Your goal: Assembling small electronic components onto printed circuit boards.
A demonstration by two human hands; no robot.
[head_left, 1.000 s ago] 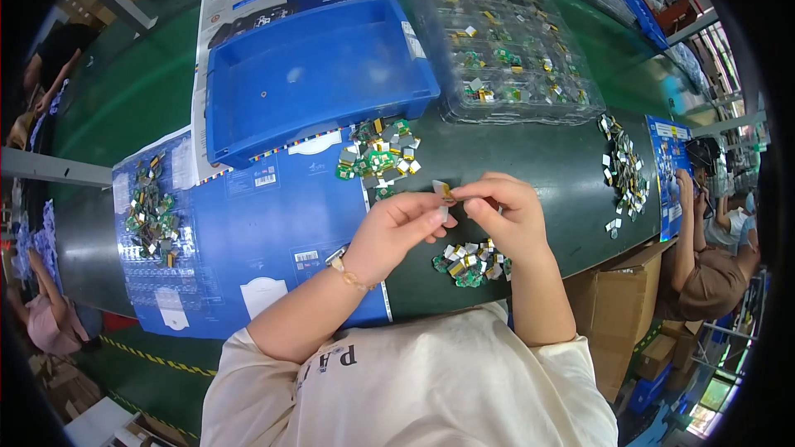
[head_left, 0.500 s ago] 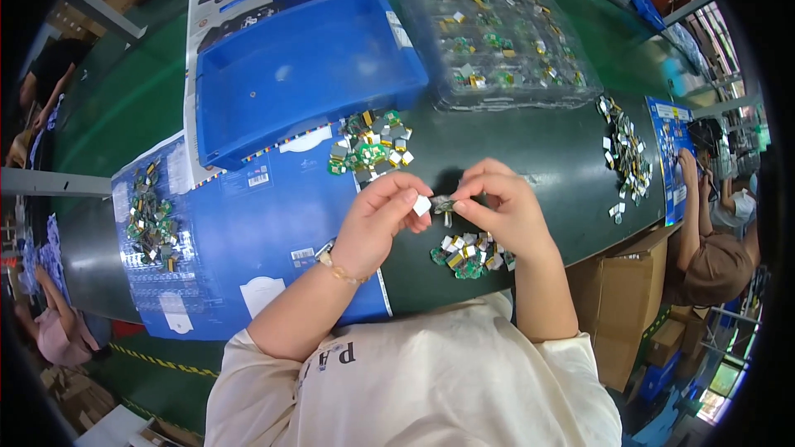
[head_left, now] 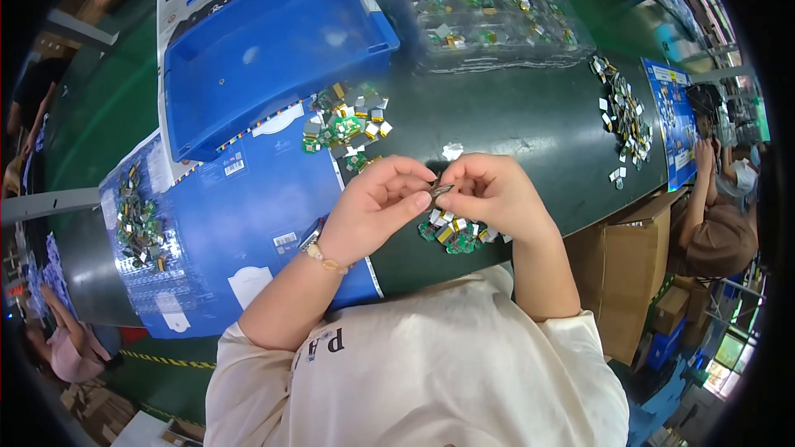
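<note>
My left hand (head_left: 383,205) and my right hand (head_left: 495,199) meet above the table, thumbs and fingertips pinched together. Between them is a small circuit board (head_left: 441,191), seen edge-on and dark; fingers cover most of it. Just beyond my fingertips lies a small whitish scrap (head_left: 452,151). Close under my hands is a pile of small green circuit boards (head_left: 455,233) with white and gold-edged squares, partly hidden by my right hand. Another heap of such boards (head_left: 346,122) sits farther off to the left, beside the blue bin.
A blue plastic bin (head_left: 273,58) stands at far left on printed blue sheets (head_left: 273,207). Stacked clear trays of boards (head_left: 497,16) are at the back. More boards lie at right (head_left: 625,120) and on a clear tray at left (head_left: 139,219). A cardboard box (head_left: 613,281) stands right; people sit nearby.
The white square my left hand held is out of its fingers, and a whitish scrap now shows on the table. Both hands have closed together on the board. The whole view has shifted slightly.
</note>
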